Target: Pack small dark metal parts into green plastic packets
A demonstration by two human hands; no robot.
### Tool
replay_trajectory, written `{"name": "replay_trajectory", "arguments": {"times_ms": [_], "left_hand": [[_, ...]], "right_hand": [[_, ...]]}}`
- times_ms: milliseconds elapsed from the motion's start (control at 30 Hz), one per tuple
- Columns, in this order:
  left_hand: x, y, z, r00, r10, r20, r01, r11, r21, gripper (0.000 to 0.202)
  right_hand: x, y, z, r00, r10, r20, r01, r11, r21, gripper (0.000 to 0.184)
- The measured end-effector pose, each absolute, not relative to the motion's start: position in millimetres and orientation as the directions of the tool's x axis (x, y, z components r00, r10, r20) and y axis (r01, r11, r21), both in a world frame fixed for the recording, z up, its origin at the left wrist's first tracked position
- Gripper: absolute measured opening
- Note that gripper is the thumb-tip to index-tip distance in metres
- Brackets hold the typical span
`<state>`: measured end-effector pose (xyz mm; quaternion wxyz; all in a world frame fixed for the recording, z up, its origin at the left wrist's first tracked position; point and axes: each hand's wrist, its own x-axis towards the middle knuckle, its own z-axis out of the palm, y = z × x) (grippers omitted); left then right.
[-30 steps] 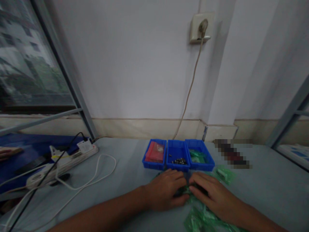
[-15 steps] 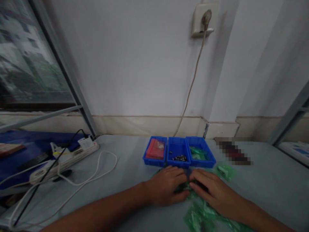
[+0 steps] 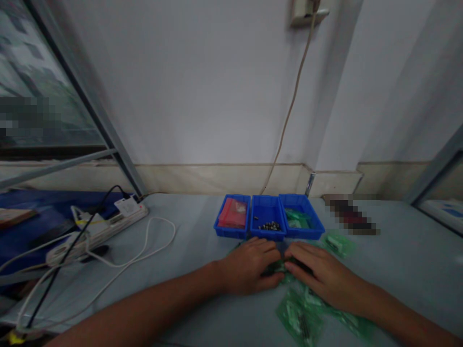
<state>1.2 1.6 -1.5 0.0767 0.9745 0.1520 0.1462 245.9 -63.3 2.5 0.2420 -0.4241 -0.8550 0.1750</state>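
Observation:
My left hand [image 3: 249, 266] and my right hand [image 3: 321, 271] are close together on the table, just in front of three blue trays. Both have curled fingers, closed on a green plastic bag [image 3: 288, 278] that shows between them. Its contents are mostly hidden under my fingers. More green bags [image 3: 300, 318] with small dark and pale parts inside lie below my right hand and wrist. One further green packet [image 3: 338, 243] rests to the right, beyond my right hand.
The left tray [image 3: 231, 233] holds red plastic bags [image 3: 232, 217]. Small metal pieces [image 3: 270, 226] lie in the middle tray [image 3: 265, 206], and green bags in the right tray [image 3: 306, 234]. A power strip [image 3: 108, 231] with loose white cable [image 3: 126, 264] is at left.
The view has tilted slightly down, so the trays and wall socket appear higher. My hands keep nearly the same pose over the green bag.

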Motion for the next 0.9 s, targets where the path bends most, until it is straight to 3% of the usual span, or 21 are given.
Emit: {"name": "replay_trajectory", "arguments": {"times_ms": [900], "left_hand": [[1.8,3.7,-7.0,0.908,0.334,0.251,0.289,-0.936,0.202,0.021]], "right_hand": [[245.3,-62.2,-1.7,-0.506,0.816,0.280,0.651,0.575,-0.496,0.021]]}}
